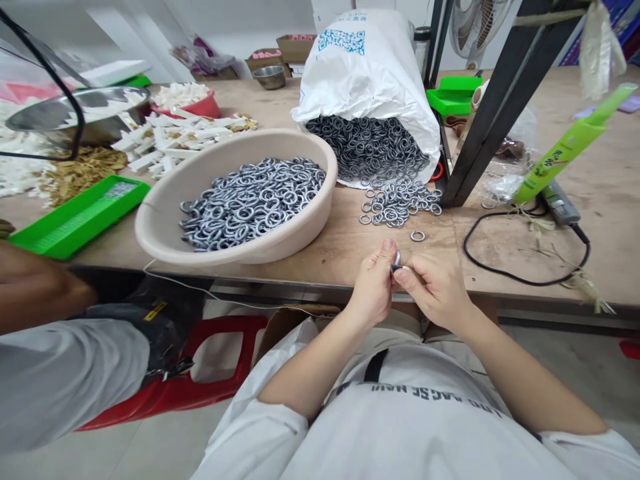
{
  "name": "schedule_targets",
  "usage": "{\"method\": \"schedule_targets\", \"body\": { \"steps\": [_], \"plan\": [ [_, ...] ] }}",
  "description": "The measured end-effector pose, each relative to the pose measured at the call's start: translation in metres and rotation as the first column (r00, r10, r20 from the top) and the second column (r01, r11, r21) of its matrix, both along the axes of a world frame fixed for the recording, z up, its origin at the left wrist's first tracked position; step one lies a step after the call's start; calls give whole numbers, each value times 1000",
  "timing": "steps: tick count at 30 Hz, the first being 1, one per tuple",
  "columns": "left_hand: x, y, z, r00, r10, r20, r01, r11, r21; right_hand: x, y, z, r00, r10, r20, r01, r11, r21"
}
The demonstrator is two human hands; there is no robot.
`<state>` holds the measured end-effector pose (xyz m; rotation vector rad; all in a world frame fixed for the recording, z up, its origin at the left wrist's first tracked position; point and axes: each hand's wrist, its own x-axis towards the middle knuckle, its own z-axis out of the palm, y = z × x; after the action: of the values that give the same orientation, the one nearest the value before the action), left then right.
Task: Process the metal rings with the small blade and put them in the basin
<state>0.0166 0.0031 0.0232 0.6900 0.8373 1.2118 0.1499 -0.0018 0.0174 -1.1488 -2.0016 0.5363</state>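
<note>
Near the table's front edge, my left hand and my right hand meet, fingers closed around a small grey ring. A dark bit shows between the fingertips; its shape is too small to tell. One loose ring lies on the table just beyond my hands. Behind it is a scattered pile of rings, spilling from the open mouth of a white sack full of them. To the left stands a beige basin holding a heap of grey rings.
A person's arm is at the left, near a green tray. White pieces and a metal bowl lie behind. A black metal post rises right of the sack. A black cable loops at the right.
</note>
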Motion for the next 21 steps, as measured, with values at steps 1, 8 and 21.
{"method": "schedule_targets", "body": {
  "steps": [1, 8, 21],
  "plan": [
    [0, -1, -1, 1000, -24, -7, 24, 1000, 16, 5, 7, -3, 998, -46, -32, 45, 998, -40],
    [-13, 0, -13, 992, -127, -27, 128, 991, 47, 39, 66, -24, 906, -340, 252, 360, 932, -40],
    [-11, 14, -25, 998, -46, -42, 44, 997, -63, -8, 31, -11, 788, -188, -587, -125, 884, -451]
  ]
}}
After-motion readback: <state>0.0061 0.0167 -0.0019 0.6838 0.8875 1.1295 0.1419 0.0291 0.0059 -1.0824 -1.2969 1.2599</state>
